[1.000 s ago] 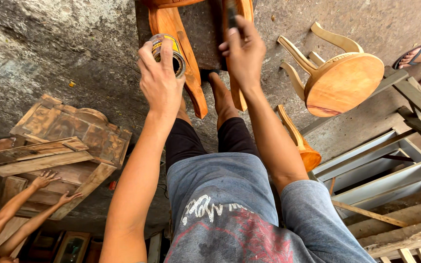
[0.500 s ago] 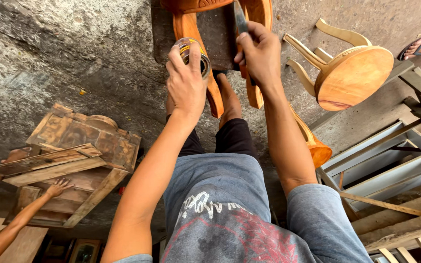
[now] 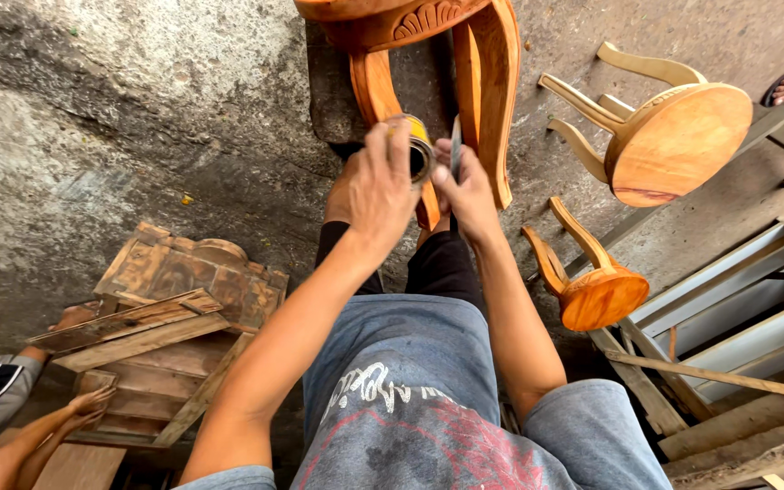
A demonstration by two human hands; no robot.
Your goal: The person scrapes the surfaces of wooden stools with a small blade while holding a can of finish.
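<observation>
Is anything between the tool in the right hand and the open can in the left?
Nothing visible. The right hand holds a thin blade-like tool right beside the small can gripped in the left hand, with no object between them.

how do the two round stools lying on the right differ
The upper stool looks larger and pale tan; the lower stool looks smaller and a deeper, glossier orange. The upper stool shows three or four legs, pointing left; the lower stool shows only two, pointing up-left. The upper stool lies farther from the right hand than the lower one. Both are wooden, round-topped, curved-legged and tipped on their sides on the concrete.
</observation>
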